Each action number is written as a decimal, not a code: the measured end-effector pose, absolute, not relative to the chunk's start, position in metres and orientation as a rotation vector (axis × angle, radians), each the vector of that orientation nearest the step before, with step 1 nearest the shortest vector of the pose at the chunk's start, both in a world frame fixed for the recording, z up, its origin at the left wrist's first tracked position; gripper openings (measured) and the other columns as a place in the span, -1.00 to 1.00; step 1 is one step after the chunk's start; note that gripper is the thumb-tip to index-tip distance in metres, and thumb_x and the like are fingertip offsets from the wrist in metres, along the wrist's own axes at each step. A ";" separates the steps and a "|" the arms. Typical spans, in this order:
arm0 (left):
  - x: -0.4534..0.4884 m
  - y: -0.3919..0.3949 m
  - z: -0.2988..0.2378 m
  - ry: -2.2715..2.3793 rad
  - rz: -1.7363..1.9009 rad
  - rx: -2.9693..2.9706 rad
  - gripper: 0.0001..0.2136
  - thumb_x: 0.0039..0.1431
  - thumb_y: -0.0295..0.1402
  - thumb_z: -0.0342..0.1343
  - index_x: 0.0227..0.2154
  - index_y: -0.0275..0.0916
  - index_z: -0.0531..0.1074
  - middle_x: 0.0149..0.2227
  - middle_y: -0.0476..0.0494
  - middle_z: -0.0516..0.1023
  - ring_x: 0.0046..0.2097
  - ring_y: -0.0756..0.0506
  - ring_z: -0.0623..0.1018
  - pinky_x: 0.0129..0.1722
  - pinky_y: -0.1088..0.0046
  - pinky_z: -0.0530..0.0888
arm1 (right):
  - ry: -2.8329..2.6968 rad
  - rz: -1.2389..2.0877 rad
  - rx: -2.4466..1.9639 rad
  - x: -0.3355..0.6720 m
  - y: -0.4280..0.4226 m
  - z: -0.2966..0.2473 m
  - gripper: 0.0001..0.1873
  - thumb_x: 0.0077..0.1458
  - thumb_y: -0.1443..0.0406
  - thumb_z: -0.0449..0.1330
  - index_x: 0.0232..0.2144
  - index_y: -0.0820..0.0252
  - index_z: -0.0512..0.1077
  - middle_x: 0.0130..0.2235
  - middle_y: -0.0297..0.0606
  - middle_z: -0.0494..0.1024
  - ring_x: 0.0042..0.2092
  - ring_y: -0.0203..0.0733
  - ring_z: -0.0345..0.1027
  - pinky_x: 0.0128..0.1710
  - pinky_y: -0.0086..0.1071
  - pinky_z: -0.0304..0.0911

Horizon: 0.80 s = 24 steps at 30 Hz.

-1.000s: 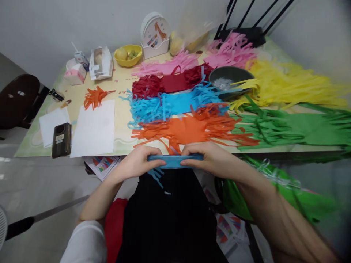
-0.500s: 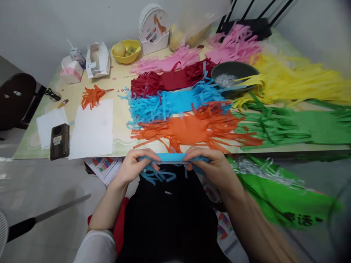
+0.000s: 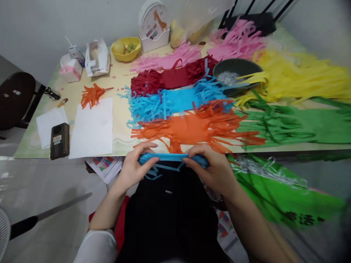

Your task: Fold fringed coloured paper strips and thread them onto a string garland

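My left hand (image 3: 135, 165) and my right hand (image 3: 211, 168) each grip one end of a folded blue fringed paper strip (image 3: 170, 157), held level just below the table's near edge, above my black lap. Loose blue fringes hang under the strip. Both hands are closed around it. Right behind the hands, on the table, lies an orange fringed paper sheet (image 3: 192, 128), with a blue fringed sheet (image 3: 175, 101) and a dark red one (image 3: 171, 78) farther back.
Green fringed paper (image 3: 296, 126), yellow fringed paper (image 3: 298, 78) and pink fringed paper (image 3: 236, 42) cover the table's right side around a dark bowl (image 3: 236, 69). White sheets (image 3: 91, 128), a dark phone-like device (image 3: 59, 140) and a yellow fruit bowl (image 3: 126, 47) lie left. A green bag (image 3: 279, 197) hangs right.
My hands have shifted slightly and pressed the blue strip tighter; fewer fringes hang loose beneath it than half a second ago. The view has tilted a little.
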State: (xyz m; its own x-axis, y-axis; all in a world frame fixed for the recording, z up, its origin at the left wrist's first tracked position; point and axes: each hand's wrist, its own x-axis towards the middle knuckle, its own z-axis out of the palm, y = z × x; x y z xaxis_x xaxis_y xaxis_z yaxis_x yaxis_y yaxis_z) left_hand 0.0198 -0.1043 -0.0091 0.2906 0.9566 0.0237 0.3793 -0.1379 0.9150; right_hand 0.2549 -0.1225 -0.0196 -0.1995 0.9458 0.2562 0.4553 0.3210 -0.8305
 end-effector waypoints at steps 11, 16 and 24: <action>0.022 -0.104 -0.006 1.009 0.743 1.329 -0.88 0.21 -0.33 0.15 -0.33 -0.25 0.34 -0.43 -0.07 0.60 -0.39 -0.05 0.60 -0.31 0.44 0.50 | -1.580 1.149 -1.270 0.257 -0.124 -0.018 -0.93 0.16 0.27 0.21 -0.34 0.15 0.47 -0.41 -0.30 0.57 -0.38 -0.24 0.47 -0.36 -0.41 0.35; 0.022 -0.104 -0.013 0.916 0.805 1.094 -0.84 0.18 -0.35 0.18 -0.23 -0.32 0.52 -0.43 -0.10 0.60 -0.45 -0.05 0.61 -0.40 0.46 0.52 | -1.352 1.315 -1.127 0.254 -0.127 -0.025 -0.86 0.14 0.34 0.22 -0.26 0.10 0.57 -0.40 -0.33 0.60 -0.39 -0.28 0.49 -0.34 -0.43 0.39; 0.021 -0.106 -0.019 0.800 0.918 1.123 -0.91 0.17 -0.39 0.19 -0.38 -0.33 0.50 -0.41 -0.13 0.60 -0.39 -0.06 0.61 -0.32 0.43 0.52 | -1.370 1.245 -1.007 0.251 -0.123 -0.025 -0.80 0.12 0.44 0.16 -0.35 0.12 0.58 -0.42 -0.32 0.58 -0.38 -0.30 0.45 -0.35 -0.45 0.35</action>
